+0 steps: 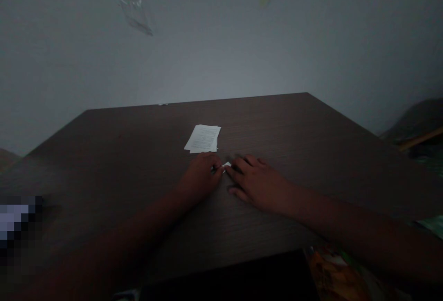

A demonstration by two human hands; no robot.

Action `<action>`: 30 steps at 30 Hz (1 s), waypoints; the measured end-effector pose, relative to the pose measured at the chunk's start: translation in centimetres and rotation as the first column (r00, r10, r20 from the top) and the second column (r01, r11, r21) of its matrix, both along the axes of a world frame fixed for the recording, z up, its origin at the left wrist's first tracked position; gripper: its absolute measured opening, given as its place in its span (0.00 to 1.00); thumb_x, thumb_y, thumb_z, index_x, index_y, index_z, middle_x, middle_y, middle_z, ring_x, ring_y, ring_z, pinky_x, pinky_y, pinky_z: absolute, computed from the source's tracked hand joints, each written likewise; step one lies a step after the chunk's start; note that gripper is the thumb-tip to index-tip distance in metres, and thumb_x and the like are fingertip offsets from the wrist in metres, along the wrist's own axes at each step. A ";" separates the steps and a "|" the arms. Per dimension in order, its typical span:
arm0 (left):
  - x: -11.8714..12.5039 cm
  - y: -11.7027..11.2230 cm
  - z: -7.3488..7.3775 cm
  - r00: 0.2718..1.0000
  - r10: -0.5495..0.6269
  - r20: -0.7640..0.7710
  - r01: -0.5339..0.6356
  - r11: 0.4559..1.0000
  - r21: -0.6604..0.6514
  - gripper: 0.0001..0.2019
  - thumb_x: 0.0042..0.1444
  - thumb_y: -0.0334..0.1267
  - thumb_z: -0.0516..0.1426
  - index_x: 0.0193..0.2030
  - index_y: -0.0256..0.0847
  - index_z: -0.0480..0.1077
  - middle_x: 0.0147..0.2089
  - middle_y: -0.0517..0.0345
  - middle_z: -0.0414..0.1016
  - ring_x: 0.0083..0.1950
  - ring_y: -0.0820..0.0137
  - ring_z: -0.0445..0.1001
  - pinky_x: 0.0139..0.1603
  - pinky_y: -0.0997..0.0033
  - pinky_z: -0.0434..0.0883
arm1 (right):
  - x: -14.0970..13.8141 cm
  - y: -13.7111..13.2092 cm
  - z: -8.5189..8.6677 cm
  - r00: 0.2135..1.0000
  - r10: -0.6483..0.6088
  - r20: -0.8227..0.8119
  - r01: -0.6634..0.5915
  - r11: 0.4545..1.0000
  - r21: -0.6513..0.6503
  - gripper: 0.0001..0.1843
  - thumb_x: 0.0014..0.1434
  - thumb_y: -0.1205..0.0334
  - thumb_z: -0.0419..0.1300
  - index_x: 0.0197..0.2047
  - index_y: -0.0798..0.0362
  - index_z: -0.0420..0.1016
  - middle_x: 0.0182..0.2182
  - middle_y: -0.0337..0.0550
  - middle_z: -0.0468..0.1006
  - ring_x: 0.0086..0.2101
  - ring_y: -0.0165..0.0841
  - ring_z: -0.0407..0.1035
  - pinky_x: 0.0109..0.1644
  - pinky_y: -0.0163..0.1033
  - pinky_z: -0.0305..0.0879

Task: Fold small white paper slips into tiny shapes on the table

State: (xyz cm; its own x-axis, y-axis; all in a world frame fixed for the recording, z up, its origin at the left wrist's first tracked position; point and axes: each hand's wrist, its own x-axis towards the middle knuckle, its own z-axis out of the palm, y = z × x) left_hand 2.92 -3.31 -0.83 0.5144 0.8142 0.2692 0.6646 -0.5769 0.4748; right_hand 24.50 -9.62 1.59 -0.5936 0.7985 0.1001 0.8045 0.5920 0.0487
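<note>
Both my hands rest on a dark wooden table [138,153] near its middle. Between them lies a small white piece of paper [226,165], mostly covered. My left hand [200,176] has its fingers curled and pinches the paper's left edge. My right hand [254,181] lies over the paper's right side with fingers pressed flat and close together on it. Just beyond the hands sits a small stack of white printed paper slips [203,138], untouched.
The table's far edge meets a plain pale wall [221,61]. A dark object [235,275] sits at the near edge. Coloured printed material [332,278] shows at the lower right. A chair-like shape [418,126] stands to the right.
</note>
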 end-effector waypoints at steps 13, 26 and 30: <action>0.1 -0.2 0.0 0.999 0.020 -0.038 -0.020 1.000 -0.005 0.10 0.66 0.31 0.60 0.33 0.45 0.65 0.45 0.51 0.81 0.53 0.56 0.79 0.61 0.49 0.76 | -0.1 0.0 0.3 0.999 -0.017 -0.048 0.014 0.998 -0.063 0.31 0.76 0.47 0.62 0.75 0.54 0.72 0.69 0.62 0.74 0.62 0.61 0.71 0.59 0.62 0.73; -2.0 0.4 1.0 1.000 -0.003 0.021 0.006 0.985 -0.173 0.11 0.61 0.37 0.64 0.50 0.46 0.80 0.54 0.52 0.84 0.55 0.57 0.83 0.61 0.52 0.79 | 0.1 0.6 0.4 0.996 -0.094 0.010 0.094 0.995 -0.023 0.30 0.76 0.44 0.62 0.71 0.54 0.76 0.67 0.61 0.76 0.61 0.59 0.72 0.58 0.59 0.73; -2.6 0.5 1.1 0.994 -0.099 0.050 0.107 0.973 -0.202 0.13 0.62 0.35 0.63 0.52 0.46 0.82 0.57 0.51 0.83 0.54 0.60 0.84 0.60 0.55 0.80 | 0.2 1.3 0.3 0.995 -0.100 -0.019 0.099 0.995 -0.025 0.25 0.77 0.47 0.61 0.68 0.52 0.79 0.66 0.59 0.77 0.60 0.56 0.73 0.57 0.57 0.74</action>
State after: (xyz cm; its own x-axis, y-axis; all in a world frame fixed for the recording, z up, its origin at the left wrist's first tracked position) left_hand 0.34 -2.76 0.24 0.5905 0.7974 0.1240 0.5854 -0.5291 0.6143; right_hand 24.74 -8.34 1.88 -0.5093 0.8558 0.0911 0.8601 0.5099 0.0187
